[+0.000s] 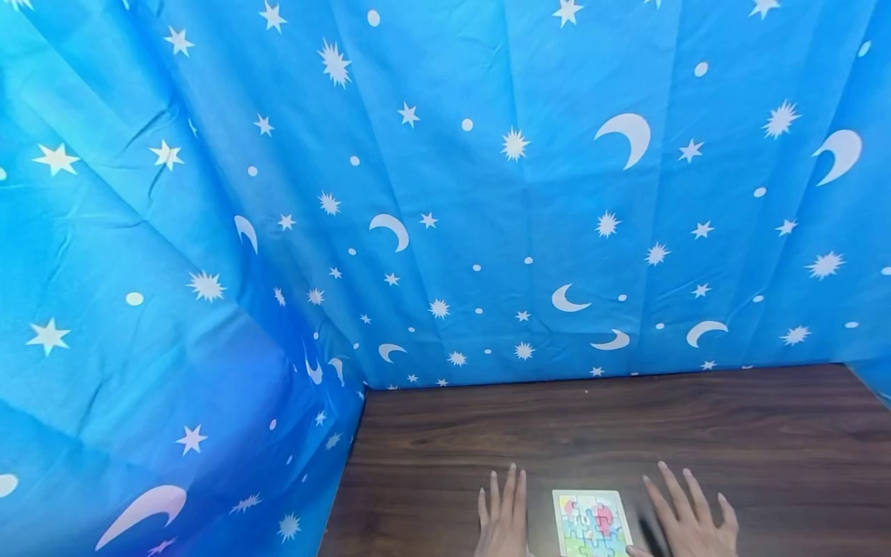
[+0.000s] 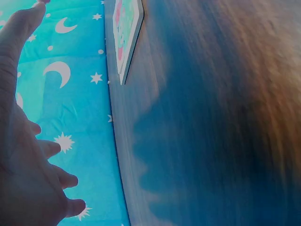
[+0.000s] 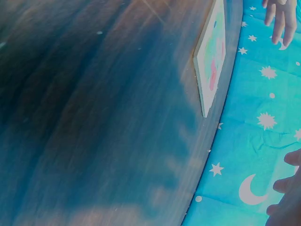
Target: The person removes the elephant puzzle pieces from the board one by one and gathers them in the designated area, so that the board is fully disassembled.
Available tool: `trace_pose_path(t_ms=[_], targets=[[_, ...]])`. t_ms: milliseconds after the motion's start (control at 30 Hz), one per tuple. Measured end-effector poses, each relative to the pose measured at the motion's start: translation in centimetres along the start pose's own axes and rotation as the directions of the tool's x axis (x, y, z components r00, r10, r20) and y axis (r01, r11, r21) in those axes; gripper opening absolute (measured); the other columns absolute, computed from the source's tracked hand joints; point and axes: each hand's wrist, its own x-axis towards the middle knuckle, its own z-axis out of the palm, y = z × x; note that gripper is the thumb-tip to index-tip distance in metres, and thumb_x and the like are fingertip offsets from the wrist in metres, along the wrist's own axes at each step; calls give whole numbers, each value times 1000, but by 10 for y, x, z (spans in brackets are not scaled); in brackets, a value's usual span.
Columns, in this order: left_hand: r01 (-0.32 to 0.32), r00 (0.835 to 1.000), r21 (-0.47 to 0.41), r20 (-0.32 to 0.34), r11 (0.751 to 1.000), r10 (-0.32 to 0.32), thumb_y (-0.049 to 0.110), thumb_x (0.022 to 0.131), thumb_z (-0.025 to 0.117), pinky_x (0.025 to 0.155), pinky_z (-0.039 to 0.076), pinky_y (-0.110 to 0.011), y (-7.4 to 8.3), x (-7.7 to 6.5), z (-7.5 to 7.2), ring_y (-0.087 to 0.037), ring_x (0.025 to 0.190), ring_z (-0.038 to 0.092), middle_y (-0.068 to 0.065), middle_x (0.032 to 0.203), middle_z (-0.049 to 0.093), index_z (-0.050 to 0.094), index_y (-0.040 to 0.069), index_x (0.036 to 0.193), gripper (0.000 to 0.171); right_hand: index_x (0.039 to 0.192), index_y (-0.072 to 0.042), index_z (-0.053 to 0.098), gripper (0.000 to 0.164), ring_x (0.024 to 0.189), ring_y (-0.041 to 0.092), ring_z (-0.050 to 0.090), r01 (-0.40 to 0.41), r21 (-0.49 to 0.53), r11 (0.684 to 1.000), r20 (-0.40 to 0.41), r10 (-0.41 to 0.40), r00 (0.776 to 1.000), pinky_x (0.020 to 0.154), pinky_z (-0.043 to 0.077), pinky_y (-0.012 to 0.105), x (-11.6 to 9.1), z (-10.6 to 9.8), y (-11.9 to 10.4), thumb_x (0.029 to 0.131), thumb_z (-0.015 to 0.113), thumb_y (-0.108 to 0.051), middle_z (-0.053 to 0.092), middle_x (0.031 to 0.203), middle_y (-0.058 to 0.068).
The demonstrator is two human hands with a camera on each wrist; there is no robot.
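A small jigsaw puzzle [image 1: 594, 523] in a pale frame lies flat on the dark wooden table, its pieces fitted together in a bright picture with pink and green patches. My left hand [image 1: 503, 517] is to the left of it, fingers straight and pointing away from me. On the other side is my right hand [image 1: 698, 517], its fingers spread and its thumb toward the puzzle's near right corner. Neither hand holds anything. In the left wrist view the left hand [image 2: 35, 165] hovers over the table, casting a shadow. The right wrist view shows the puzzle [image 3: 210, 61] edge-on.
The brown wood-grain table [image 1: 445, 433] reaches back to a blue cloth [image 1: 487, 193] printed with white moons and stars. More of this cloth hangs along the left side, meeting the table's left edge.
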Motion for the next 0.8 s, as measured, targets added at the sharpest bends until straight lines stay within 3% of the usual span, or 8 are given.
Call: trace_pose_path(t_ms=[100,200,267,400,500,567,667,800], targets=[[9,998,-103,66,995,-2,74,60,80,90,47,-60,-1,1,2,-45,130,49,-15,152,45,23,6,157,132,163,-20,14,120,132,42,31,-66,23,998,64,65,996,99,17,74,1,0,-4,70,77,-62,-7,170,4],[40,986,-263,169,964,5,70,65,81,97,46,-56,-1,3,4,-39,136,46,-13,154,46,17,9,159,129,150,-4,39,95,132,46,30,-149,68,987,163,136,977,100,12,75,5,-1,-7,79,73,-58,27,160,18],[85,970,-365,245,927,7,65,68,82,102,43,-53,0,6,5,-35,140,42,-12,156,43,16,8,160,127,141,1,47,83,133,48,29,-205,112,972,238,174,955,100,8,76,10,-2,-8,86,68,-57,37,151,22],[214,924,-500,383,839,-8,58,77,79,106,38,-57,3,9,7,-36,144,35,-9,161,36,16,8,161,117,144,7,39,79,133,54,27,-282,205,937,342,202,918,99,3,78,17,-4,-10,96,59,-53,36,149,30],[298,888,-543,460,785,-20,56,81,77,106,34,-63,6,11,10,-38,146,31,-12,162,34,13,14,163,112,147,9,31,78,131,55,28,-310,251,917,358,210,910,97,4,78,19,-3,-14,100,54,-49,36,147,34],[328,868,-550,496,768,-15,54,83,76,107,30,-65,7,13,14,-40,147,29,-15,161,33,12,17,163,109,148,10,27,77,130,55,31,-320,266,909,344,220,913,96,7,78,18,-1,-16,101,53,-46,37,145,37],[353,856,-560,517,750,-16,51,83,77,108,27,-67,9,17,19,-43,146,28,-20,158,37,15,16,163,107,148,10,23,74,128,54,34,-317,293,902,314,222,923,94,11,78,17,3,-19,103,53,-40,41,141,41],[362,857,-563,515,743,-28,46,79,80,107,24,-69,12,22,24,-46,144,30,-17,154,44,21,18,162,105,145,10,30,65,126,53,37,-272,334,903,270,185,945,90,18,77,18,9,-18,102,57,-31,48,136,38]])
